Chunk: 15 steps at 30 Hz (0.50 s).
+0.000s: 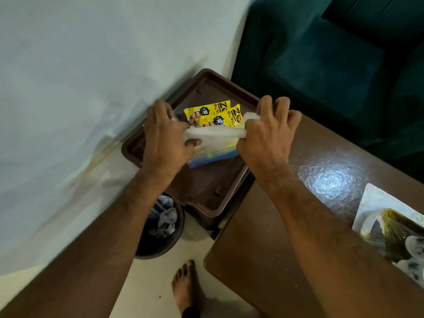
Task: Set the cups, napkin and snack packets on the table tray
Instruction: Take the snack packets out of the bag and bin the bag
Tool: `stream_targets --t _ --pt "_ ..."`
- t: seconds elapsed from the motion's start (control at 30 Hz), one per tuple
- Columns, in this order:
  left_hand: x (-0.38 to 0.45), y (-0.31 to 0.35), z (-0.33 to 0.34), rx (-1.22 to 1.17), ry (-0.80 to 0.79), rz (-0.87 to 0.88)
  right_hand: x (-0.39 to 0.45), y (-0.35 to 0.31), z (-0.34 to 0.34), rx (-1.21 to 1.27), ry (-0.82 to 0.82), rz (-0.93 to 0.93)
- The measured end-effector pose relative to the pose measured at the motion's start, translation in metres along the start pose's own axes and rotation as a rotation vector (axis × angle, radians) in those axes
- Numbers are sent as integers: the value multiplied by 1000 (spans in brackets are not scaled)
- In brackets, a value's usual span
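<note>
**Napkin stretched between both hands above the tray**

The napkin (215,133) runs lengthwise from the left hand (164,143) to the right hand (267,136), held taut just over the brown tray (206,193). Each hand grips one end, fingers curled tight around the bunched white material. Directly beyond it, two yellow snack packets (213,114) lie on the tray. Setting it down looks like a short drop. No cups are in sight.

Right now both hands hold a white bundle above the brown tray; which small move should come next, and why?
Probably lower the white crumpled bundle onto the brown plastic tray and release. The left hand and right hand grip its ends above the two yellow snack packets, which already lie there.
</note>
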State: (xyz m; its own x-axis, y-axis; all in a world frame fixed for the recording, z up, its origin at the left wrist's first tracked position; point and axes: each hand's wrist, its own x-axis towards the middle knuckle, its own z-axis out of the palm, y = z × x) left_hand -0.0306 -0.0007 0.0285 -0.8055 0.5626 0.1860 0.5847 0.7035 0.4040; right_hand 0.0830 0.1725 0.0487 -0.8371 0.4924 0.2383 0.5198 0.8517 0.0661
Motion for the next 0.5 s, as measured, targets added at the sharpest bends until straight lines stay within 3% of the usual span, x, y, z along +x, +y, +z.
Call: stream_targets --t 0.07,0.13,0.27,0.33,0.43,0.5 --pt "-10 8 4 -30 28 70 -1 1 -8 80 -46 53" --pt "-19 22 8 -106 2 144 1 2 -11 324 -109 245" --pt "-35 49 26 -294 -125 56 7 -8 -8 1168 -219 781" --pt "-38 53 29 -470 -222 -29 7 -14 -7 1537 -325 960" --pt "-39 58 27 -689 -272 -159 -1 -9 -8 1817 -551 991" --pt "-38 57 29 -735 -167 -285 -5 3 -12 1899 -733 844"
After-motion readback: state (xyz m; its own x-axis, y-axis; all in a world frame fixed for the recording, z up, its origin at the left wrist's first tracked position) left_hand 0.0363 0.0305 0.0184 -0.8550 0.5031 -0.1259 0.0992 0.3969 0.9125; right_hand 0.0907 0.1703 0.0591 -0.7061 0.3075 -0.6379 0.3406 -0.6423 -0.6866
